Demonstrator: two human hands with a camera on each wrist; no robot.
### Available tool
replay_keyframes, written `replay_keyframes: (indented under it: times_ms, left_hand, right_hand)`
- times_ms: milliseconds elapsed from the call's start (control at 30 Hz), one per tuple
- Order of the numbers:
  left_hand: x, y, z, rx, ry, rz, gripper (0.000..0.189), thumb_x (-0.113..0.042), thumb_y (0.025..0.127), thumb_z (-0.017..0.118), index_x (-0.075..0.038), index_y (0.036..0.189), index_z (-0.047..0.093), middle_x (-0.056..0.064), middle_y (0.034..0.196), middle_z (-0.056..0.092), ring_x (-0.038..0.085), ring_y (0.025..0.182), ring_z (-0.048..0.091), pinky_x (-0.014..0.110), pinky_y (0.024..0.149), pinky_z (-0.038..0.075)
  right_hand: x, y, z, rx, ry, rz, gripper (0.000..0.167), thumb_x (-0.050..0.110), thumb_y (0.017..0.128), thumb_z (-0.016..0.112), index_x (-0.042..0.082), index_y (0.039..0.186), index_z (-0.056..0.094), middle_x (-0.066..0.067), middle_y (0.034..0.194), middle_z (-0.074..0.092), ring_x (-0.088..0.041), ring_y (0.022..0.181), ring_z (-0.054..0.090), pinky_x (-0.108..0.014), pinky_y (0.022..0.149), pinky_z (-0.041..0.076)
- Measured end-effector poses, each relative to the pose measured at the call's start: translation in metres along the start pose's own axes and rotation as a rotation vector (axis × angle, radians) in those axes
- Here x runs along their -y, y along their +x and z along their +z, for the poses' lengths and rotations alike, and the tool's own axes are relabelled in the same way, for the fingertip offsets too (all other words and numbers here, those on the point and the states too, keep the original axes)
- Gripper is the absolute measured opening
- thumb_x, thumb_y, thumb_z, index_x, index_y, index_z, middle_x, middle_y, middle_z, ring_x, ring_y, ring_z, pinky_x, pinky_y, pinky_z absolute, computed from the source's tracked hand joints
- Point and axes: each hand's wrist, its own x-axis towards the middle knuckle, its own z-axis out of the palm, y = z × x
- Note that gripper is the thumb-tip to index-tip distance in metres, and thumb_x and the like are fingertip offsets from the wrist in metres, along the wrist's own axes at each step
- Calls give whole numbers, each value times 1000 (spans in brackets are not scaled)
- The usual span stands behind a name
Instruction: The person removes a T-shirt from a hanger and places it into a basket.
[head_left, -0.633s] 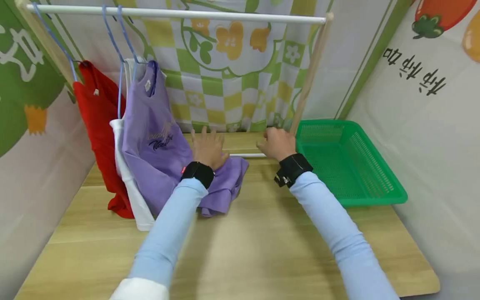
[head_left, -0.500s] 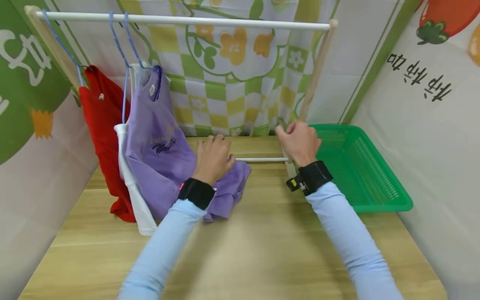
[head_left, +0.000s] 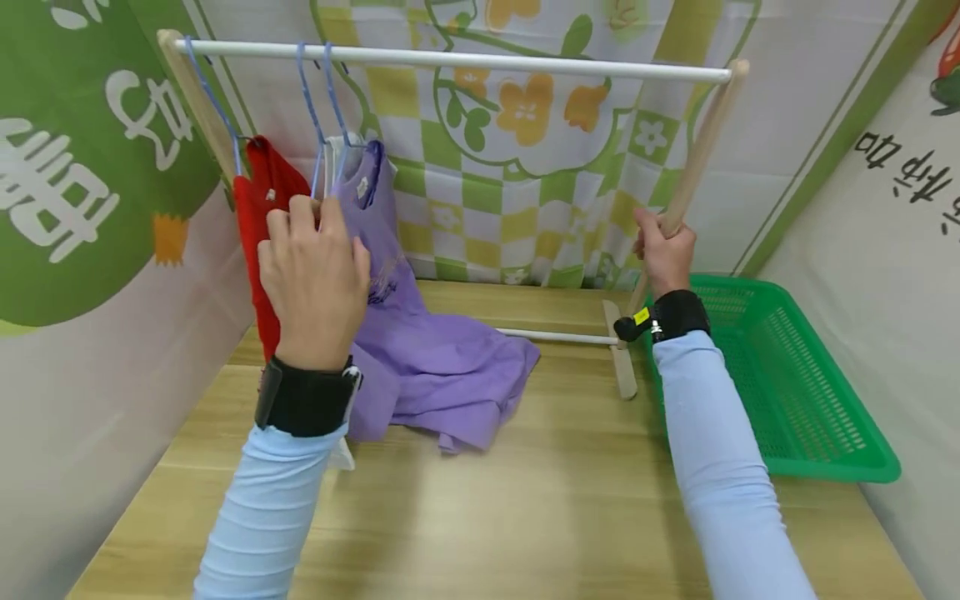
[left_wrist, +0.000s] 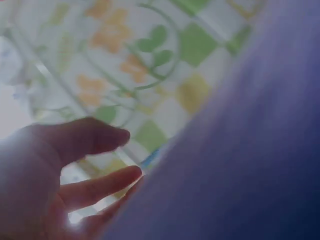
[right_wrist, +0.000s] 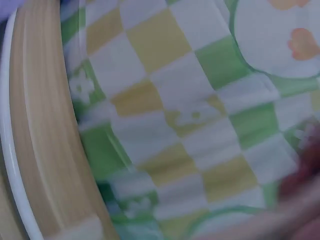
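Observation:
My left hand (head_left: 311, 275) is raised in front of the hanging clothes, its fingers slightly bent. In the left wrist view, thumb and forefinger stand apart with nothing between them, beside a blurred purple cloth (left_wrist: 250, 150). A purple shirt (head_left: 450, 367) hangs from a blue hanger (head_left: 335, 96), its lower part spread on the table. Left of it hang a red garment (head_left: 262, 242) and a white one, mostly hidden behind my hand and the shirt. With my right hand (head_left: 667, 254) I grip the right wooden post (head_left: 705, 142) of the clothes rack, fingers curled round it.
A white top rail (head_left: 525, 62) spans the rack, and a lower white bar (head_left: 562, 337) joins its wooden foot (head_left: 621, 358). Right of the foot, a green plastic basket (head_left: 832, 475) stands on the wooden table (head_left: 487, 533). A checkered curtain (head_left: 480, 200) hangs behind.
My left hand has left the purple shirt's lower part and risen leftward to the hanging clothes. My right hand has moved up onto the post and grips it. The head view has shifted left.

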Motion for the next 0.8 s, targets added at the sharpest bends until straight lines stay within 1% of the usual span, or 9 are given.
replay_keyframes:
  times_ms: [67,133,200,267,367,467,567,700,800]
  left_hand:
    - [4,0,9,58,-3,-81,40,-22,104,57,5,133,61,30,124,63,51,108,60,63,84,49]
    - [9,-3,18,87,1,-158,38,-25,106,57,4,129,63,28,118,66,53,103,64,64,82,50]
    - [14,-7,26,72,1,-214,35,-26,107,55,4,122,65,27,109,69,54,95,67,64,77,51]
    - [20,-10,30,26,-6,-235,33,-24,108,52,5,110,68,26,97,70,55,84,67,64,68,51]
    - [27,-8,26,-60,-17,-214,35,-22,108,49,4,98,70,27,89,70,57,78,66,66,61,50]
    - [27,-3,12,-96,-46,-182,36,-24,107,47,0,91,69,26,88,71,58,79,65,64,57,46]
    - [22,-3,-4,-111,-83,-129,36,-27,106,45,-5,86,65,23,86,69,57,78,64,53,49,35]
    - [19,-24,-15,-139,-171,-19,33,-27,105,48,-7,96,73,19,88,72,50,72,65,40,47,24]
    - [22,-50,-11,-147,-260,71,28,-24,103,56,-7,109,78,17,93,77,43,69,68,41,43,34]
  right_hand:
    - [-7,2,4,-95,2,-24,47,27,96,73,19,56,51,15,48,42,-3,47,40,-23,55,35]
    - [-13,2,9,-200,-67,-52,55,27,98,69,23,51,40,17,45,31,-4,44,30,-24,51,27]
    - [-18,-2,16,-263,-101,-51,54,24,98,65,22,52,37,17,45,30,-4,43,29,-25,51,26]
    - [-22,-6,23,-280,-123,-44,52,21,98,61,21,53,36,15,45,30,-6,42,29,-26,49,26]
    - [-25,-8,32,-266,-123,-58,50,19,98,59,19,53,36,15,45,29,-7,42,29,-27,49,26]
    - [-26,-5,35,-281,-133,-92,50,19,97,59,21,52,36,17,44,30,-6,42,29,-27,49,26]
    - [-22,-1,32,-328,-140,-124,52,17,97,60,23,51,35,20,42,30,-3,42,29,-25,49,24]
    - [-9,-2,29,-340,-103,-154,53,13,97,59,22,51,35,22,41,29,1,38,26,-23,47,21]
    - [3,-11,31,-317,-84,-168,52,9,98,58,19,52,35,21,42,28,4,37,23,-22,46,20]
